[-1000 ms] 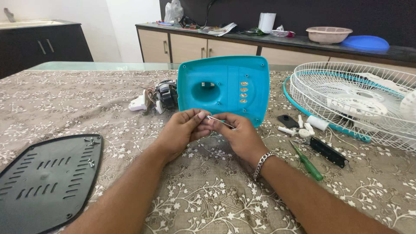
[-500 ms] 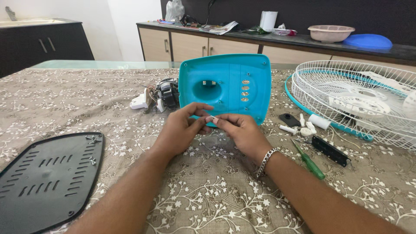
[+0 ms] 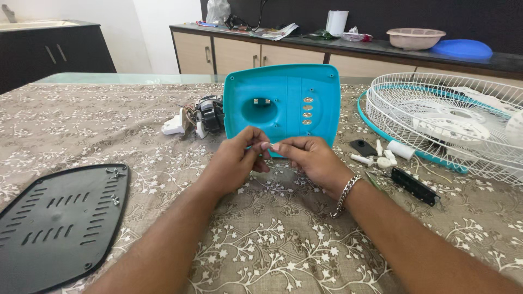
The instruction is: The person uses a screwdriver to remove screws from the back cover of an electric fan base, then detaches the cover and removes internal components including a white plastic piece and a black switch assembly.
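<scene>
Now, at a table point(image 3: 81, 125) spread with a flowered cloth, both my hands meet just in front of the teal plastic fan base point(image 3: 283, 103), which stands tilted up with its hollow side toward me. My left hand point(image 3: 234, 163) and right hand point(image 3: 313, 160) have their fingertips point(image 3: 265, 146) pressed together, fingers narrow, pinching a very small pale part point(image 3: 271, 147) between them; it is too tiny to tell what kind of piece it is. A metal chain bracelet point(image 3: 344, 193) hangs on my right wrist.

Around the work lie the pieces of a fan taken apart: a black vented base plate point(image 3: 54, 218) with loose screws on it at my left, a motor with wires and a white plug point(image 3: 199, 117) just left of the teal housing, a white wire fan guard point(image 3: 452, 120) at my right, and near it small white fittings point(image 3: 384, 158), a black strip point(image 3: 414, 187) and a green-handled screwdriver point(image 3: 376, 182), partly hidden by my forearm.

By my judgement, I am handling or straightening the small part close to the housing's lower edge. Any further move would call for a steady, light pinch, since so small a piece could slip and vanish against the patterned cloth.
</scene>
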